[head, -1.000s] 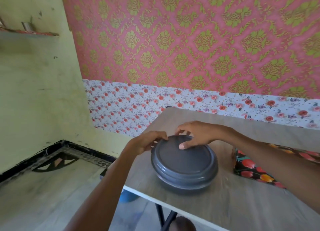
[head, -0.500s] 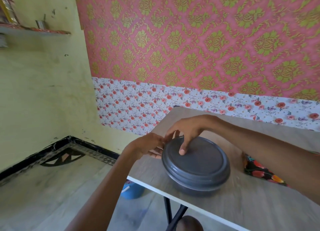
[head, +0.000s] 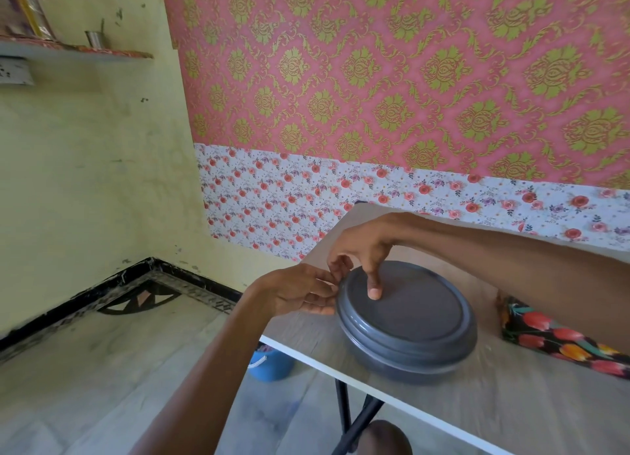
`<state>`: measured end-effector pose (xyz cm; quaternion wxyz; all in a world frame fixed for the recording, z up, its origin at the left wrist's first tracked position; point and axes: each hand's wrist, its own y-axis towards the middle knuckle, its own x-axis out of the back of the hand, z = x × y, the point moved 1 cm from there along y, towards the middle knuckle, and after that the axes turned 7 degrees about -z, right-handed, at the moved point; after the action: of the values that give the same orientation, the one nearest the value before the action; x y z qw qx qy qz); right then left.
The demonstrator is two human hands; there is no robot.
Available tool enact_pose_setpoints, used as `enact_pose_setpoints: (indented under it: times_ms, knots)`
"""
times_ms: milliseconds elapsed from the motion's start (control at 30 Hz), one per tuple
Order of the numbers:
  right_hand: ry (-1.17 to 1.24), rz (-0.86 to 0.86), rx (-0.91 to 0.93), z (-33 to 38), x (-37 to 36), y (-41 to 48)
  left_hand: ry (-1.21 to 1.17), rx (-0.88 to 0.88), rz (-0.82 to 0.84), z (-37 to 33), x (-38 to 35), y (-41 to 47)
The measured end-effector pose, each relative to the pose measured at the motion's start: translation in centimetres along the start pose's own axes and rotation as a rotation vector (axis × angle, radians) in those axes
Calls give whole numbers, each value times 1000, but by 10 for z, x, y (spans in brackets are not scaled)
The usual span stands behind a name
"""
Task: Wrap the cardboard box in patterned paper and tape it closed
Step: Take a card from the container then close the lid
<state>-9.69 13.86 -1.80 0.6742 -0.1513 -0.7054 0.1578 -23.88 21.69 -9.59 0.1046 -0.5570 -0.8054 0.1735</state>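
At far left a wall shelf point(head: 78, 50) sits high, and a blue bucket point(head: 269, 366) stands on the floor beneath the table point(head: 511, 403) edge. Next comes the left hand point(head: 300, 294), its fingertips against the near-left rim of the grey lidded container point(head: 409, 321); whether it pinches the rim or merely touches it, I cannot tell. Beside it the right hand point(head: 361, 250) grasps the lid, with one digit pressed flat on top and the others hooked over the rim. Neither hand is on the task's thing. That thing, the wrapped box point(head: 559, 340), lies on the table at the right, apart from the container, already covered in dark tulip-patterned paper (only its near end shows below the right forearm, and no tape can be made out). It is probably light and stiff, though cardboard dents at the corners, and the glossy paper looks slippery and easy to tear. The safest hold would be on its broad flat faces, thumb above and fingers below, away from folded ends and seams.
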Motion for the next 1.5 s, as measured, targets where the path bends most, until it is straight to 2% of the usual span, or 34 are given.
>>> enact_pose_setpoints:
  times_ms: [233,400,567,1167,1300,1500]
  knots:
    - [88,-40,-12,-7,-1,-5,-155,40,31,5,-4,0]
    - [148,-57,-41,-18,0,-13,-115,17,4,1,-14,5]
    - [240,-76,-41,-26,0,-25,-162,-28,60,-4,-16,8]
    - [206,-185,-36,-35,-1,-42,-213,10,16,-13,-30,8]
    - [181,-169,-50,-38,3,-52,-179,-42,-4,-20,-35,8]
    - [155,-217,-65,-35,0,-52,-32,-65,-137,-17,-35,19]
